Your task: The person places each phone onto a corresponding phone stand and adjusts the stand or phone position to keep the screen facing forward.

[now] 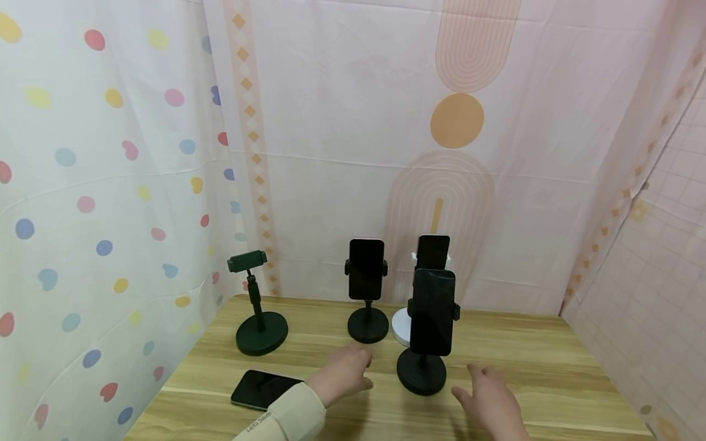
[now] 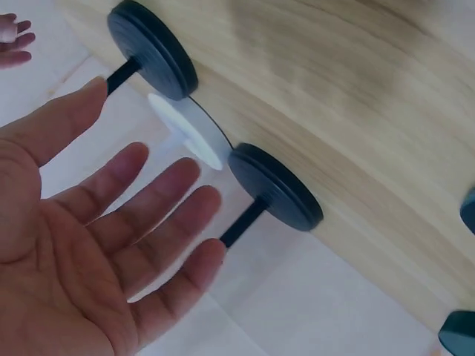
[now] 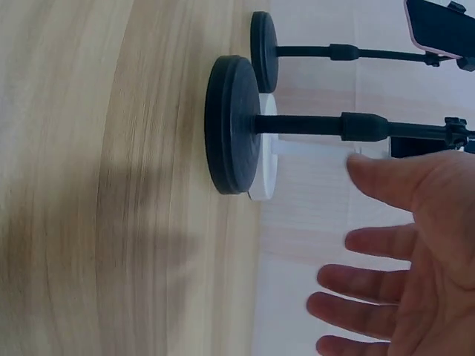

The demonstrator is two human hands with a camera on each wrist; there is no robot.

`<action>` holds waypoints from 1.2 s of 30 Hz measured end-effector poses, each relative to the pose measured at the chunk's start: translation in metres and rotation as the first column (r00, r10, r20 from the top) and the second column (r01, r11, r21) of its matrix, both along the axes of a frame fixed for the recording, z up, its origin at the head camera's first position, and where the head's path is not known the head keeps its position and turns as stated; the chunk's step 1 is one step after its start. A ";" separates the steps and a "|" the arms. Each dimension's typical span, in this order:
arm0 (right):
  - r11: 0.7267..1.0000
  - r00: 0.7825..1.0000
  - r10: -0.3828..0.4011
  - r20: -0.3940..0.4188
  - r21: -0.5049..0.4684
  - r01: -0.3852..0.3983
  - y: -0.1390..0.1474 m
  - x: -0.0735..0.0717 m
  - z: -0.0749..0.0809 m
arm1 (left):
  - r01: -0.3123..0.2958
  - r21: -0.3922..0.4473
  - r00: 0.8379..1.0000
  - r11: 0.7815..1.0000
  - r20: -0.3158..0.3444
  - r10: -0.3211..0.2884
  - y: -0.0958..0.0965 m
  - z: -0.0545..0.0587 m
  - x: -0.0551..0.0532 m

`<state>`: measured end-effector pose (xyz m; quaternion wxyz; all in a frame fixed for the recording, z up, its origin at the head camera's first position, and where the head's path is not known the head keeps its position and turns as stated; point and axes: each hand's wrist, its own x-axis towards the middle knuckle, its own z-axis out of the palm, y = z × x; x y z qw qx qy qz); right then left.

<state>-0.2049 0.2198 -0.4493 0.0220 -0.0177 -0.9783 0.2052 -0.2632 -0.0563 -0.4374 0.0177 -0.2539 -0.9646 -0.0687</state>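
Nearest to both hands stands a black phone stand (image 1: 421, 372) with a round base, holding a dark phone (image 1: 432, 312) upright. To its left my left hand (image 1: 342, 372) hovers over the table, fingers spread and holding nothing. My right hand (image 1: 491, 401) is on the other side of the stand, fingers apart and palm empty. In the right wrist view the thumb lies close to the pole (image 3: 304, 124). Partly hidden behind this stand is a white stand (image 1: 402, 326) with another phone (image 1: 432, 251). Left of that, a second black stand (image 1: 368, 324) carries a phone (image 1: 366, 269).
A dark green stand (image 1: 261, 334) with no phone in its clamp stands at the back left. One phone (image 1: 265, 389) lies flat on the wooden table (image 1: 551, 373) beside the left sleeve (image 1: 298, 411). Patterned curtains (image 1: 331, 122) enclose the back and sides.
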 end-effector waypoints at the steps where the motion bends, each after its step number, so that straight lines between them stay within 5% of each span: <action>1: 1.000 1.000 0.009 0.016 0.012 -0.009 0.000 0.000 -0.001 | -0.011 -0.027 1.000 1.000 0.001 0.011 -0.002 -0.001 0.000; 7: 0.998 0.995 0.047 0.083 0.037 -0.051 -0.001 0.001 -0.006 | -0.064 -0.123 0.998 0.990 0.021 0.067 -0.017 -0.007 -0.004; 23: 0.995 0.967 0.097 0.235 0.003 -0.101 -0.005 0.003 -0.011 | -0.199 -0.036 0.976 0.979 0.087 0.202 -0.073 -0.006 -0.019; 36: 0.994 0.941 0.103 0.322 -0.017 -0.103 -0.006 0.005 -0.011 | -0.302 -0.046 0.948 0.952 0.090 0.305 -0.117 -0.001 -0.031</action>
